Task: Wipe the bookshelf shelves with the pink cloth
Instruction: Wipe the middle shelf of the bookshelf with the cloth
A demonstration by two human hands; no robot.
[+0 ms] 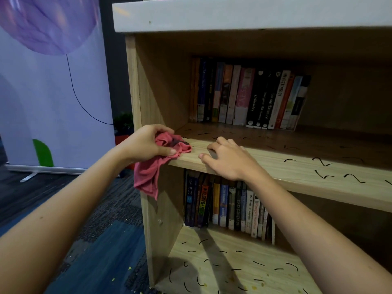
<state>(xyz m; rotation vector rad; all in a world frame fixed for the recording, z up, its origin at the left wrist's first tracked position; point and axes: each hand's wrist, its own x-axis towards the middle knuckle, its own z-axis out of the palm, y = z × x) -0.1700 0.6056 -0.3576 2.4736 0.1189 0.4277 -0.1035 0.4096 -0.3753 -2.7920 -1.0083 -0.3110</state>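
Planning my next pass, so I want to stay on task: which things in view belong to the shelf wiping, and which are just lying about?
In the job:
pink cloth, gripped by the left hand
right hand, resting on the middle shelf
lower shelf
black marks on both shelves

Just there:
upper row of books
lower row of books
balloon banner
carpet

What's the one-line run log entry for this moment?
left hand grips crumpled pink cloth at left front corner of middle wooden shelf | right hand rests on shelf edge | black squiggle marks on shelf
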